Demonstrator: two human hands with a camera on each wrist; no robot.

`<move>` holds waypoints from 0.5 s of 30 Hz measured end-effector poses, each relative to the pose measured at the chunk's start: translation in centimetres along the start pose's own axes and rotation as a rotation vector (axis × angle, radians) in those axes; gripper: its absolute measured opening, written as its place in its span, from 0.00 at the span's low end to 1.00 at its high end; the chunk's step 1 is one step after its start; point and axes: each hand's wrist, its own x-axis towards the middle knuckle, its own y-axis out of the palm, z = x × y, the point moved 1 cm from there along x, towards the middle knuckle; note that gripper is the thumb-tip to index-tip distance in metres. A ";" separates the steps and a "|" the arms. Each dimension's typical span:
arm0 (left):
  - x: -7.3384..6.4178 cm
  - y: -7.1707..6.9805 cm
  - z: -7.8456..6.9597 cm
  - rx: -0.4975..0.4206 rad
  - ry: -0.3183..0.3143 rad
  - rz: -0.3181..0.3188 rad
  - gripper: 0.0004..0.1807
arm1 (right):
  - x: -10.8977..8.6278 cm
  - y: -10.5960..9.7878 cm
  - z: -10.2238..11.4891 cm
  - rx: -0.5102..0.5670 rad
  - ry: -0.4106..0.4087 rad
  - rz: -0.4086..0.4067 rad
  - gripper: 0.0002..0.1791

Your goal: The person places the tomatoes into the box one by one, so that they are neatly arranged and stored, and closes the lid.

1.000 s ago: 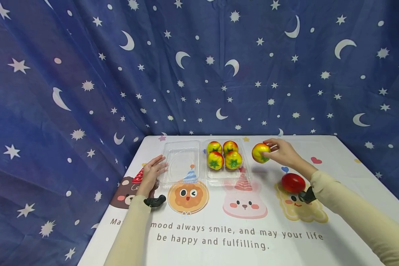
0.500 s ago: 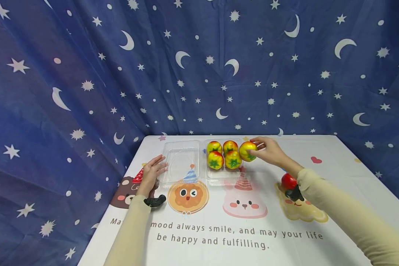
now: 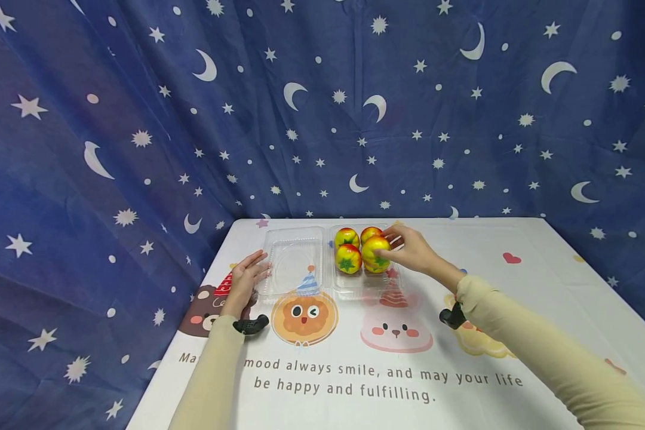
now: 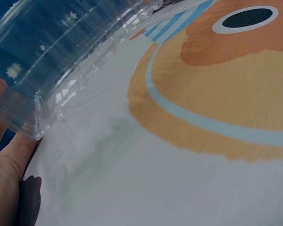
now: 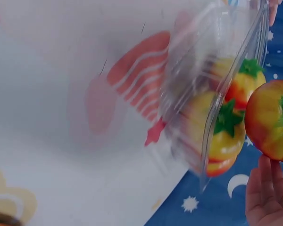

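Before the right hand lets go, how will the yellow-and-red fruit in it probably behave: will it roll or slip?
The fruit looks nearly round, so it would probably roll on a flat surface. Its glossy skin may be a little slippery for the right hand. The shiny, painted-looking colours suggest imitation fruit, perhaps light for its size.

You face a blue curtain [image 3: 322, 134] scattered with white moons and stars. Your white tabletop [image 3: 550, 286] bears a round orange cartoon face [image 3: 304, 319], a pink cartoon face [image 3: 396, 339] and grey lettering [image 3: 340, 389] nearer you.
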 end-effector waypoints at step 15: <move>0.2 -0.1 0.0 -0.037 -0.014 0.011 0.28 | 0.5 4.2 1.1 0.019 -0.006 0.050 0.28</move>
